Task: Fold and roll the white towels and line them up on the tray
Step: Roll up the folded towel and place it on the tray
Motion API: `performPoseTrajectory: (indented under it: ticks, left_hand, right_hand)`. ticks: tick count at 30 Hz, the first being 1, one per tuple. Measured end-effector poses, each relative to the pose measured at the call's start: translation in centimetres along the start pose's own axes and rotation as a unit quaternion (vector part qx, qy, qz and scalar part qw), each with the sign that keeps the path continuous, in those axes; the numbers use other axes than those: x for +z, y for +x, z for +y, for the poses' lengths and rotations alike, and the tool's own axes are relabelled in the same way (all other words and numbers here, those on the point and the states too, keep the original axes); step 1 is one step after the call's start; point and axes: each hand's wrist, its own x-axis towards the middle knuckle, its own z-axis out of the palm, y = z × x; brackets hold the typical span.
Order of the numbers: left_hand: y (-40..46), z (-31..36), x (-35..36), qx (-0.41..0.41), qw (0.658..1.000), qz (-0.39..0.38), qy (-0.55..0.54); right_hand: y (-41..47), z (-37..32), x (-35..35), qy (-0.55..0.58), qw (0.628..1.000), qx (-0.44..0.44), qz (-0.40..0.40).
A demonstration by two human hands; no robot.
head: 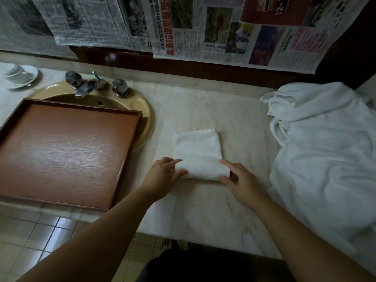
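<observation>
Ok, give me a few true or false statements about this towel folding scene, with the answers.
1. Both hands grip the near end of the folded towel. True: the left hand and right hand hold its two near corners.
2. Rolled towels already sit on the tray. False: it holds no towels.
3. The tray lies partly over the sink. True.
4. The pile of white towels lies left of the tray. False: it lies at the right end of the counter.
5. A cup and saucer stand at the far left. True.
</observation>
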Motion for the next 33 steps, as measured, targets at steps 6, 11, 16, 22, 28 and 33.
performPoseTrajectory:
  ticks: [6,11,16,22,28,33]
  left_hand:
    - [1.1,2.4,-0.3,-0.187,0.954,0.018,-0.234]
    - [1.9,3.7,0.4,-0.259,0.918,0.1,-0.283]
    - [1.5,2.5,2.3,-0.039,0.965,0.26,0.017]
    - [0.9,-1.3,1.4,0.119,0.978,0.141,0.096]
    - [1.3,0.1,0.3,-0.028,0.999,0.042,-0.013]
    - [2.0,0.5,0.0,-0.121,0.978,0.037,-0.167]
  right_hand:
    - [3.7,-1.4,-0.8,0.112,0.985,0.126,-0.041]
    - [5.6,-1.6,-0.4,0.161,0.972,0.172,-0.014]
    - [5.5,-2.0,-0.5,0.067,0.99,0.077,0.094]
    - [4.0,1.2,-0.3,-0.041,0.988,-0.123,0.082]
    - [5.0,0.9,-0.6,-0.016,0.998,-0.055,-0.003]
    - [6.9,-0.3,-0.7,0.031,0.997,0.041,-0.056]
